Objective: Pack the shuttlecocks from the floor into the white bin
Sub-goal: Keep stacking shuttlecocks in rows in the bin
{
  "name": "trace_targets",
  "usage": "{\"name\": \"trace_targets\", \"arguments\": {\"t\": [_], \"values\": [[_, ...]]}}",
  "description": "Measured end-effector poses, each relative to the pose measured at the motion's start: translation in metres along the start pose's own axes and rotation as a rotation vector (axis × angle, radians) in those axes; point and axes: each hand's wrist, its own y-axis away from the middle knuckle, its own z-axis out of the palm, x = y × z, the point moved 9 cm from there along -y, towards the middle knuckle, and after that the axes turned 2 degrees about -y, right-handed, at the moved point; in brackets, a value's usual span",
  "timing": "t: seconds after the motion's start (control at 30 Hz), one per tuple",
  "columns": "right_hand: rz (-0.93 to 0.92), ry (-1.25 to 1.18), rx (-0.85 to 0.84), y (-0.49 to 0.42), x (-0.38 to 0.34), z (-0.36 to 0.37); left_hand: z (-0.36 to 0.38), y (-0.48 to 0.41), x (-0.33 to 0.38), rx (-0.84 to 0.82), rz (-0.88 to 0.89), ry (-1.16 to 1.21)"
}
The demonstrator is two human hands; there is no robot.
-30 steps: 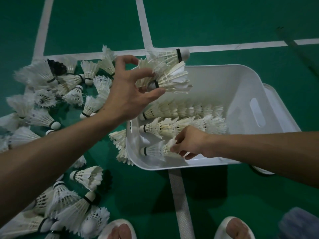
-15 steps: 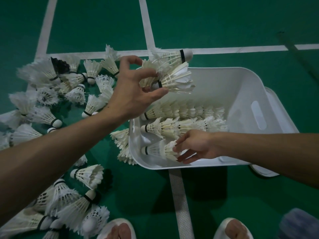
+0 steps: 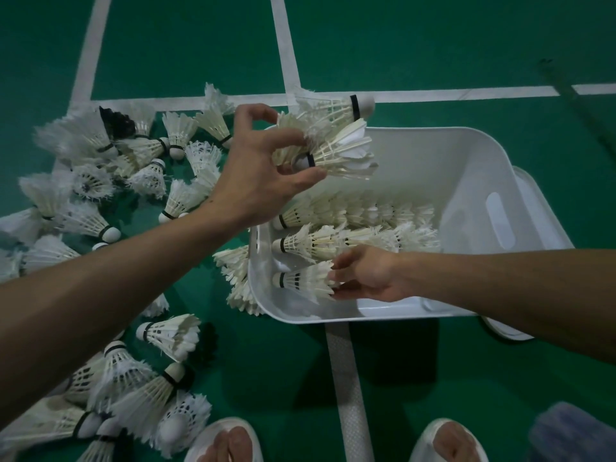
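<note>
The white bin (image 3: pixel 473 155) stands on the green floor and holds two long nested rows of shuttlecocks (image 3: pixel 360 225). My left hand (image 3: pixel 256 175) hovers over the bin's far-left corner and grips a small cluster of shuttlecocks (image 3: pixel 333 145), one with its cork pointing up right. Inside the bin near its front wall, my right hand (image 3: pixel 366 275) pinches the feather end of a single shuttlecock (image 3: pixel 303 281) lying with its cork to the left. Several loose shuttlecocks (image 3: pixel 110 168) lie scattered on the floor left of the bin.
More shuttlecocks (image 3: pixel 133 388) are heaped at the lower left by my feet in white slippers (image 3: pixel 226 441). White court lines (image 3: pixel 286 48) cross the floor. A white lid (image 3: pixel 530 195) lies under the bin's right side. Something grey-blue (image 3: pixel 573 435) shows at the bottom right.
My right hand has loosened and slid slightly right along the shuttlecock in the bin. My left hand keeps its cluster over the bin's corner, hardly moved.
</note>
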Motion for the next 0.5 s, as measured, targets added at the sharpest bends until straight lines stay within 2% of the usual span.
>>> {"name": "trace_targets", "arguments": {"t": [0.2,0.5], "values": [[-0.045,0.068,0.024,-0.005,-0.002,0.001,0.0,-0.001,0.0,-0.011,-0.001,-0.035],[-0.104,0.394,0.025,0.018,-0.021,-0.005,0.003,-0.002,0.0,-0.042,-0.035,-0.115]]}}
